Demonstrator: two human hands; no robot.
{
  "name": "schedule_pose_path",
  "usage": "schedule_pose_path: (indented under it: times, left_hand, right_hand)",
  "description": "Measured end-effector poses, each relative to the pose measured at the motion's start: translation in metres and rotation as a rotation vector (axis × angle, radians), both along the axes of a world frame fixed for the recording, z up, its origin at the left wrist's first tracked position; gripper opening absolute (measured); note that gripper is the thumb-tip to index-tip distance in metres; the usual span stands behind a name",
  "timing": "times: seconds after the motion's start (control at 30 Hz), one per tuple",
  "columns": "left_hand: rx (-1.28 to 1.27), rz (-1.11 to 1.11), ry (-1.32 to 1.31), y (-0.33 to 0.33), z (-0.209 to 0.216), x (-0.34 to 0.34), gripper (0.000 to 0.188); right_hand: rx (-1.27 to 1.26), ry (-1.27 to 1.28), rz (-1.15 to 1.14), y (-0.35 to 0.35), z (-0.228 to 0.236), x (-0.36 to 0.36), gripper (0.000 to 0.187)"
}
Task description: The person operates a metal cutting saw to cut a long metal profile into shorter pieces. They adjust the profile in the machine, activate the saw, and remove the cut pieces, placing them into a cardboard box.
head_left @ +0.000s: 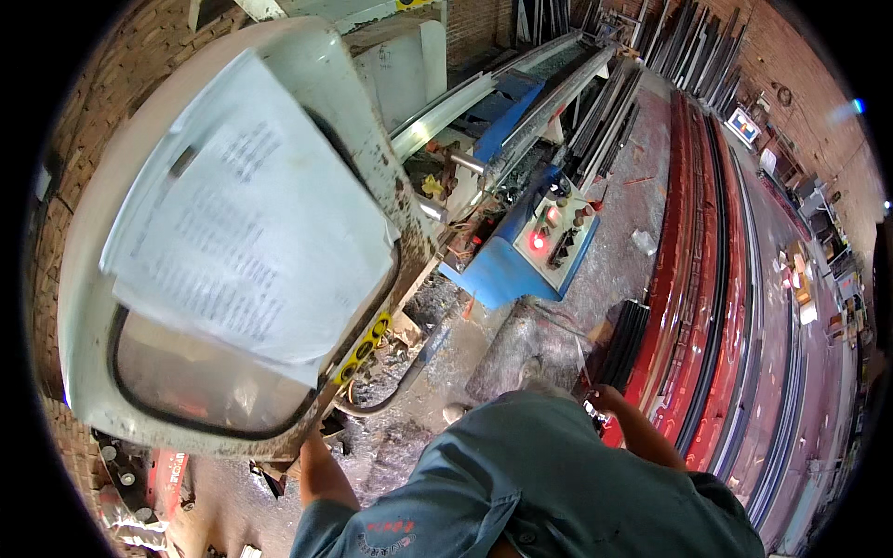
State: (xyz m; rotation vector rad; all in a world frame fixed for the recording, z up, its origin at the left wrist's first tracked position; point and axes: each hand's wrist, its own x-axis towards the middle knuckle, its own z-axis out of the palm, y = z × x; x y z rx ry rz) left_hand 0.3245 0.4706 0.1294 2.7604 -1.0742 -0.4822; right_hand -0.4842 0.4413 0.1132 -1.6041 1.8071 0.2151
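My left forearm reaches up to the lower edge of a large pale machine hood [270, 437]. The fingers of my left hand [314, 445] are hidden behind that edge. Papers with writing [251, 223] cover much of the dark-rimmed window in the hood. Down by my right side, my right hand [606, 400] is closed next to a bundle of black profiles [625, 344]. A thin pale rod [581, 358] shows just above it. What this hand holds is too small to make out.
A blue control box [521, 265] with a lit red lamp and several knobs stands ahead. Long red-covered supports [679, 232] carrying long profiles run along the right. Beneath the hood's corner a grey hose [409, 377] curves across the littered floor. More bars lean on the far brick wall.
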Motion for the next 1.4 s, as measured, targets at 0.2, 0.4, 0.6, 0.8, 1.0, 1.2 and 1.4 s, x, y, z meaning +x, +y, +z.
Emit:
schedule_pose_path:
  times: [0.2, 0.4, 0.6, 0.8, 1.0, 1.2, 1.4]
  left_hand:
    - [0.002, 0.002, 0.003, 0.002, -0.002, 0.001, 0.053]
    - [0.065, -0.035, -0.036, 0.009, -0.045, -0.035, 0.053]
    - [0.232, -0.673, 0.371, 0.087, -0.169, -0.169, 0.027]
    - [0.324, -0.53, 0.716, 0.084, -0.159, -0.302, 0.026]
    - [0.325, -0.421, 0.559, 0.049, -0.154, -0.297, 0.029]
    - [0.447, -0.796, 0.114, -0.044, -0.074, -0.328, 0.037]
    - [-0.119, -0.381, 0.115, -0.137, -0.039, -0.471, 0.045]
  right_hand:
    - [0.011, -0.091, -0.005, 0.001, 0.019, 0.012, 0.037]
    - [0.02, -0.129, 0.037, 0.011, 0.005, -0.006, 0.036]
    - [0.013, -0.09, 0.33, -0.002, -0.003, -0.01, 0.039]
    - [0.107, 0.01, 0.398, -0.017, -0.03, -0.049, 0.039]
    - [-0.025, -0.116, 0.463, -0.03, -0.045, -0.123, 0.042]
    - [0.103, -0.48, -0.439, -0.014, -0.091, -0.243, 0.035]
    - [0.05, -0.613, -0.889, 0.036, -0.133, -0.37, 0.023]
